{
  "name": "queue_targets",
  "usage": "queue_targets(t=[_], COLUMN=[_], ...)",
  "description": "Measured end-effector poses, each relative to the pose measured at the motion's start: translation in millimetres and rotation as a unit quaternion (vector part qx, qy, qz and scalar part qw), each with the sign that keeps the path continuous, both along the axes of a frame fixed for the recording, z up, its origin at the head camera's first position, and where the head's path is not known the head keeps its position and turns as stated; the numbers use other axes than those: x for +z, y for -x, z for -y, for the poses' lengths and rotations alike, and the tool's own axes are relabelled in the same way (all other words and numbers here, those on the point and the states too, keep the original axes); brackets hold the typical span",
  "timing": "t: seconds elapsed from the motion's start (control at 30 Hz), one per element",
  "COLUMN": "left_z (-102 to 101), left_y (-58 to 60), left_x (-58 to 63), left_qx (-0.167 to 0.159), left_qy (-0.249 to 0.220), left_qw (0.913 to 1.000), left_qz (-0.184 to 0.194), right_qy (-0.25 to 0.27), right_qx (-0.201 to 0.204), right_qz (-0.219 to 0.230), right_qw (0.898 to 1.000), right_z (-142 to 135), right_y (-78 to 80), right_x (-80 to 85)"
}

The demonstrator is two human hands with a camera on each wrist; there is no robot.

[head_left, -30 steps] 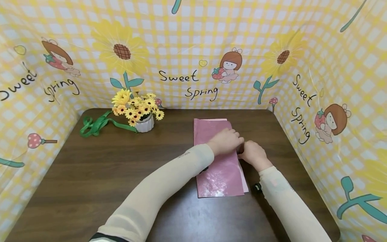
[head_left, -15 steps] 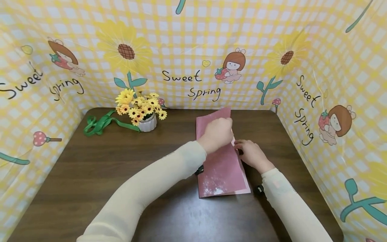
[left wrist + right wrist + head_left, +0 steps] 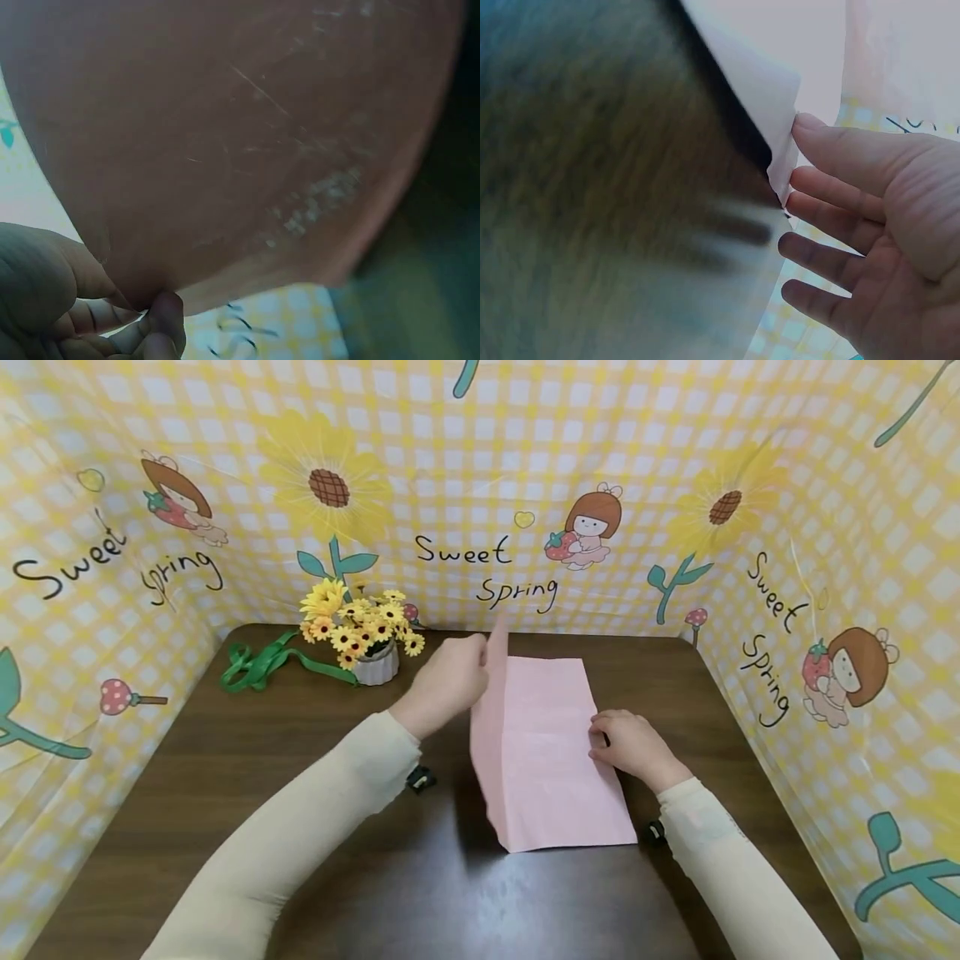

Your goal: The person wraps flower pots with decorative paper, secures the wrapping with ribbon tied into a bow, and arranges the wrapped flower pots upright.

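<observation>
A folded sheet of pink paper (image 3: 551, 752) stands part opened on the table, pale on its inner face and darker, glossy rose outside. My left hand (image 3: 452, 681) pinches the edge of its left leaf, which rises nearly upright. In the left wrist view the thumb and fingertips (image 3: 166, 315) grip a corner of the scuffed outer side. The right leaf lies on the table with faint crease lines. At its right edge my right hand (image 3: 633, 745) holds the paper between thumb and forefinger; the remaining fingers (image 3: 821, 259) are spread below in the right wrist view.
A grey-white pot of yellow flowers (image 3: 367, 635) stands at the back left of the dark wooden table (image 3: 300, 727). Green ribbon (image 3: 258, 664) lies loosely bunched beside it. A yellow checked cloth (image 3: 465, 468) hangs around the table's back and sides.
My left hand has moved left, lifting the paper's top leaf up and over, so the pale inside shows. The right hand has stayed at the right edge.
</observation>
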State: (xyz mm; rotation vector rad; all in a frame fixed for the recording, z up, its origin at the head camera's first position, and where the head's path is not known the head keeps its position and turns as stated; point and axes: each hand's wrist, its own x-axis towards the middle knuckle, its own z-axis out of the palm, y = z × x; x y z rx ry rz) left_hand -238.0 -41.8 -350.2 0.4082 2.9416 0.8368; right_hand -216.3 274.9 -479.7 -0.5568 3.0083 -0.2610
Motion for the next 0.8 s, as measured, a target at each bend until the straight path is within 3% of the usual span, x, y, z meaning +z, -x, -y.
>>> queue_targets(t=[0.43,0.8], left_z=[70,91], left_y=[0.8,3.9], left_x=[-60.5,-98.1], left_qx=[0.035,0.01], left_qy=[0.0,0.037], left_qw=[0.9988,0.9945], left_qz=[0.035,0.098], right_qy=[0.005,0.011], right_qx=[0.007,-0.004], right_qz=[-0.002,0.013], right_qw=[1.0,1.0], right_z=[-12,-15], right_y=[-4.0,-5.5], right_x=[0.5,2.9])
